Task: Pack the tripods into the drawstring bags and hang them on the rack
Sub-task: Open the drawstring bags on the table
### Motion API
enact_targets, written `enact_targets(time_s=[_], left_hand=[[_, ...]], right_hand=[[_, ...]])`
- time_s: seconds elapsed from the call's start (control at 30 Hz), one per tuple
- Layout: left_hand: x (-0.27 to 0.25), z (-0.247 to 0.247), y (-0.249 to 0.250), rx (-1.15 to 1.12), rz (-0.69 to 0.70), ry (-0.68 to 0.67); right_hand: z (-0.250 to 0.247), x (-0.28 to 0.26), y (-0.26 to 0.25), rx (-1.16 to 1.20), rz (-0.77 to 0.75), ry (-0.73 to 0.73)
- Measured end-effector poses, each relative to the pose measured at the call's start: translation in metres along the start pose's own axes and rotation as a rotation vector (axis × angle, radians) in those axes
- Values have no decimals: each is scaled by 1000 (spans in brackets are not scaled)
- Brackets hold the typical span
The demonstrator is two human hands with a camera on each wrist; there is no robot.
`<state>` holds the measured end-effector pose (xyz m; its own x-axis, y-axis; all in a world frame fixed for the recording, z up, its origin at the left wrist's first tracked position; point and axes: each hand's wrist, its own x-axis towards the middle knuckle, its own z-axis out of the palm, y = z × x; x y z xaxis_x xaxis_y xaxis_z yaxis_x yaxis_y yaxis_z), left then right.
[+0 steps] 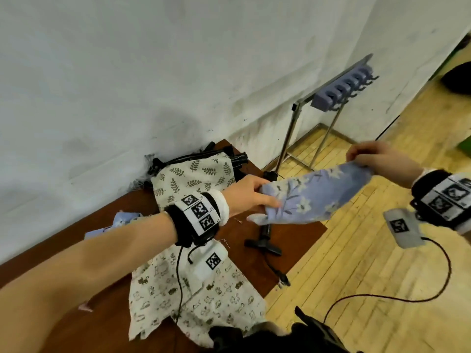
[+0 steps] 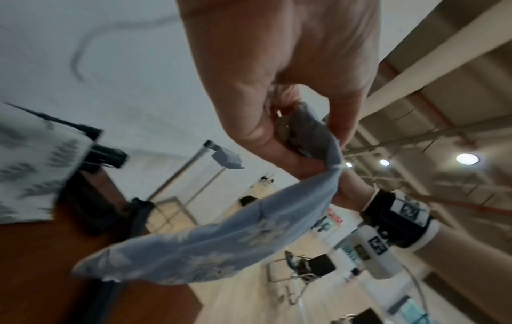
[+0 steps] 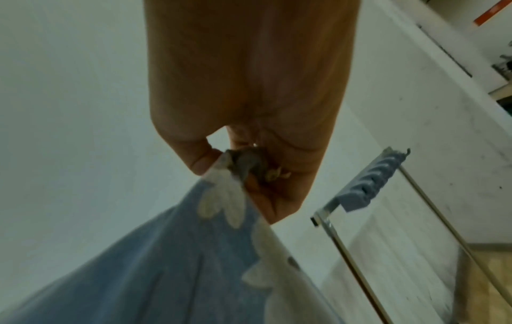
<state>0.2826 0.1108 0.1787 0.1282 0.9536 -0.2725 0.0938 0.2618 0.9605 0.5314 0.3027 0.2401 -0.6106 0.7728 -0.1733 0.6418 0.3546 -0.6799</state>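
A blue flowered drawstring bag (image 1: 313, 197) hangs stretched in the air between both hands, past the table's right edge. My left hand (image 1: 251, 196) pinches one end (image 2: 313, 140); my right hand (image 1: 369, 154) pinches the other (image 3: 243, 166). A black tripod (image 1: 265, 235) lies on the brown table (image 1: 107, 314) below the bag. More black tripods (image 1: 237, 159) lie at the wall, partly under a cream leaf-print bag (image 1: 193, 179). A cream cat-print bag (image 1: 204, 301) lies near the front edge. The metal rack (image 1: 331, 95) with grey hooks stands on the floor to the right.
A white wall runs close behind the table and rack. Another blue bag (image 1: 119, 221) peeks out behind my left forearm. Wrist-camera cables (image 1: 382, 296) trail over the wooden floor. A dark object (image 1: 456, 77) sits on the floor at far right.
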Motion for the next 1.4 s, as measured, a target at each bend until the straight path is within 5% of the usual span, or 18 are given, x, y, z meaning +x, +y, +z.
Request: enact_targets(time_s=[0.1,0.23,0.5,0.57,0.87,0.97,1.1,1.4], left_hand=[[17,14,15,-229,-44,-138],[33,16,-5,-289,-103,-100],[71,-18,-104,351,-283,156],[70,-35,-119,355,-354,210],[-21,-142,-182,637,-718,341],[-62,-160,-200,872,-832,366],[-105,-166,-226,930,-988,380],[-139,-162,-250,893,-936,507]], right_hand=[[-40,0,5,16,5,17],[-34,25,10,-11,39,8],[110,126,51,-428,20,-214],[141,151,62,-505,15,-243],[240,197,33,-1004,-26,-324],[292,181,16,-929,-239,-401],[356,159,15,-785,-149,-594],[384,163,27,-536,19,-339]])
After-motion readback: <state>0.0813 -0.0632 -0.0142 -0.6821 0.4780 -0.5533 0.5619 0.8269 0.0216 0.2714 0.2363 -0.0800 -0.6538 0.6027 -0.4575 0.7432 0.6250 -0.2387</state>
